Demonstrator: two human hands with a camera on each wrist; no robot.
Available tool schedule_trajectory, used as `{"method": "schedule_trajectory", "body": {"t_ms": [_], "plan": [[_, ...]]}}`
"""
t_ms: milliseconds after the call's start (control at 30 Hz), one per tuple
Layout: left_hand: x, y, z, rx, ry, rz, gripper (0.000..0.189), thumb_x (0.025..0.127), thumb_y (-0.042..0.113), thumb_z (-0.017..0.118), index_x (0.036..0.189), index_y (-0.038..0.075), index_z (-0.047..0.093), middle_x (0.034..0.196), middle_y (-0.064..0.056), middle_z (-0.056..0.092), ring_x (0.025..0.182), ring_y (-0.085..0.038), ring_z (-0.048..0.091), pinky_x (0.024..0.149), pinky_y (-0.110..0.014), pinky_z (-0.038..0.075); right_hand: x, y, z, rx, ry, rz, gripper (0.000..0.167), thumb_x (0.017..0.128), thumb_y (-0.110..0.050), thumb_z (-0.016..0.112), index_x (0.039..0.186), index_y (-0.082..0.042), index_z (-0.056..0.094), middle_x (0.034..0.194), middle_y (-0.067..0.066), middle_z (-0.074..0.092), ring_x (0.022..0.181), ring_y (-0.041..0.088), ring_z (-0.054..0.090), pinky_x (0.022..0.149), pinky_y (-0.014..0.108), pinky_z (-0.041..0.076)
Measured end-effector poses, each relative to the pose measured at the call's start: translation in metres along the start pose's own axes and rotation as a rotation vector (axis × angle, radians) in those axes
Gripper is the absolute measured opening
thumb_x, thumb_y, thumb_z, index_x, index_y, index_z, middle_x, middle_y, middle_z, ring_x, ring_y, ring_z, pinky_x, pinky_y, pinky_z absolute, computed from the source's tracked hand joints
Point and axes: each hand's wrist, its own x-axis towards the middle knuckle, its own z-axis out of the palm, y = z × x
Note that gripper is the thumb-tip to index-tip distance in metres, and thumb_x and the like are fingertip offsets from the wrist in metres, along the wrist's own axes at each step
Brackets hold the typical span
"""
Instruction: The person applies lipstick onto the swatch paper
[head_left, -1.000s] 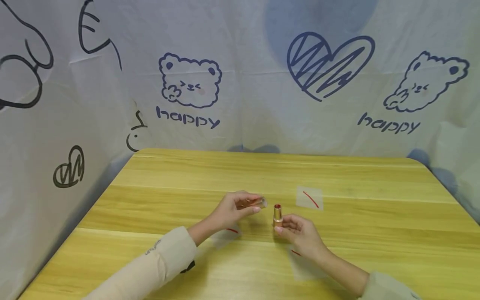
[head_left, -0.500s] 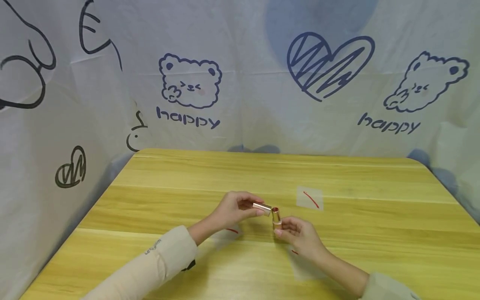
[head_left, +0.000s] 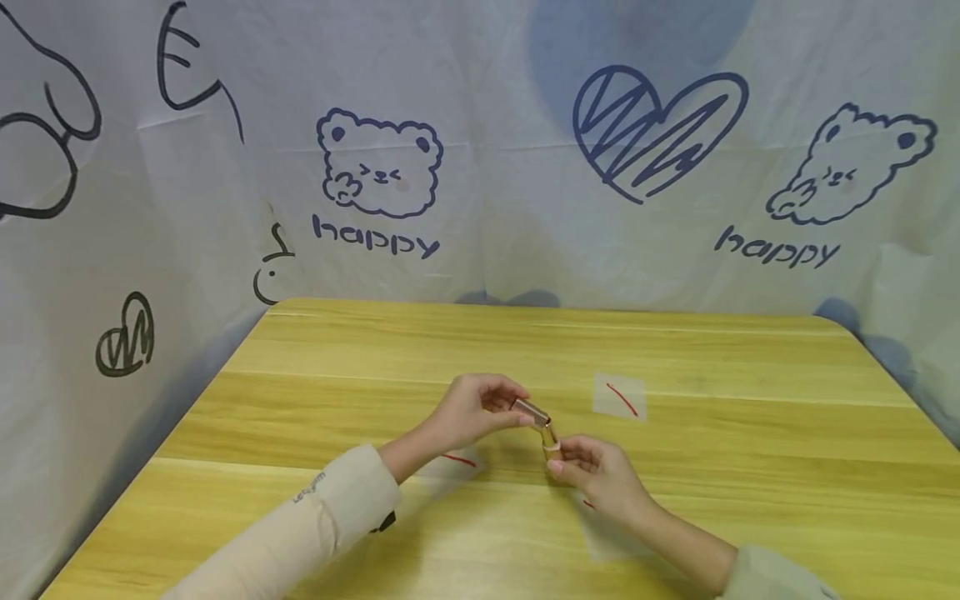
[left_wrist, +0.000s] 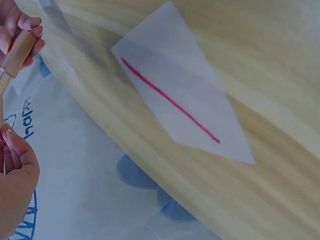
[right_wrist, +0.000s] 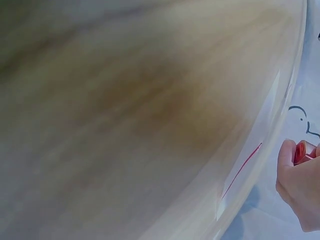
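Observation:
In the head view my left hand [head_left: 467,413] pinches a shiny rose-gold lipstick cap [head_left: 532,412] between fingers and thumb, tilted down to the right. My right hand [head_left: 603,477] grips the lower part of a gold lipstick tube [head_left: 551,447], which leans slightly left. The cap's lower end meets the top of the tube at an angle; how far it goes over cannot be made out. At the left edge of the left wrist view, the cap [left_wrist: 21,52] shows above the other hand. A hand [right_wrist: 301,185] with a reddish round end appears at the right wrist view's edge.
Both hands are above a yellow wood-grain table [head_left: 360,350]. A paper slip with a red line [head_left: 619,396] lies behind the right hand, and others lie partly under the forearms. A white cloth [head_left: 480,100] with drawings hangs behind the table.
The cap in my left hand has turned from nearly level to slanting downward and come right against the lipstick's top. The tube has tilted slightly left; my right hand has barely moved.

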Motion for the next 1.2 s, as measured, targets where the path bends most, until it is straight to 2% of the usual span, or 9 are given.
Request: {"method": "schedule_trajectory", "body": {"t_ms": [267, 400, 700, 933, 1033, 1200], "plan": [[0.005, 0.006, -0.003, 0.100, -0.035, 0.095, 0.029, 0.084, 0.013, 0.068, 0.109, -0.002, 0.066, 0.095, -0.013, 0.070, 0.081, -0.016, 0.065, 0.070, -0.015, 0.053, -0.001, 0.001, -0.001, -0.015, -0.020, -0.036, 0.035, 0.089, -0.010, 0.060, 0.112, 0.016, 0.055, 0.101, 0.027, 0.063, 0.083, 0.013, 0.064, 0.074, 0.020, 0.055], [0.006, 0.008, -0.001, 0.090, -0.063, 0.091, 0.030, 0.084, 0.011, 0.067, 0.112, -0.001, 0.066, 0.097, -0.013, 0.070, 0.086, -0.019, 0.066, 0.074, -0.015, 0.053, 0.000, -0.001, -0.001, -0.012, -0.019, -0.040, 0.036, 0.090, -0.011, 0.059, 0.113, 0.016, 0.055, 0.102, 0.027, 0.063, 0.084, 0.011, 0.064, 0.075, 0.023, 0.056], [0.010, 0.009, 0.010, 0.087, -0.075, 0.093, 0.031, 0.083, 0.005, 0.068, 0.113, -0.004, 0.064, 0.099, -0.016, 0.069, 0.086, -0.023, 0.068, 0.075, -0.015, 0.053, 0.001, -0.005, 0.000, 0.019, -0.007, -0.006, 0.036, 0.091, -0.009, 0.057, 0.115, 0.017, 0.053, 0.103, 0.027, 0.062, 0.084, 0.014, 0.064, 0.076, 0.026, 0.056], [0.011, 0.012, 0.014, 0.076, -0.077, 0.067, 0.030, 0.083, 0.006, 0.067, 0.111, -0.004, 0.064, 0.100, -0.016, 0.069, 0.088, -0.023, 0.068, 0.076, -0.015, 0.053, 0.001, -0.006, -0.001, 0.015, 0.014, 0.012, 0.036, 0.091, -0.010, 0.059, 0.115, 0.016, 0.053, 0.103, 0.026, 0.062, 0.088, 0.023, 0.066, 0.077, 0.026, 0.056], [0.011, 0.011, 0.017, 0.038, -0.043, 0.035, 0.032, 0.082, 0.008, 0.069, 0.112, -0.003, 0.064, 0.100, -0.016, 0.069, 0.088, -0.024, 0.067, 0.075, -0.015, 0.053, 0.001, -0.006, -0.001, 0.012, 0.033, 0.019, 0.036, 0.090, -0.010, 0.059, 0.115, 0.016, 0.054, 0.103, 0.025, 0.063, 0.088, 0.023, 0.066, 0.076, 0.026, 0.056], [0.012, 0.009, 0.022, -0.048, 0.042, -0.069, 0.030, 0.082, 0.016, 0.070, 0.107, -0.001, 0.066, 0.097, -0.015, 0.069, 0.084, -0.020, 0.067, 0.071, -0.017, 0.054, 0.004, -0.008, -0.002, -0.003, 0.065, 0.001, 0.033, 0.090, -0.008, 0.060, 0.113, 0.015, 0.055, 0.099, 0.024, 0.065, 0.082, 0.013, 0.065, 0.074, 0.022, 0.055]]}}
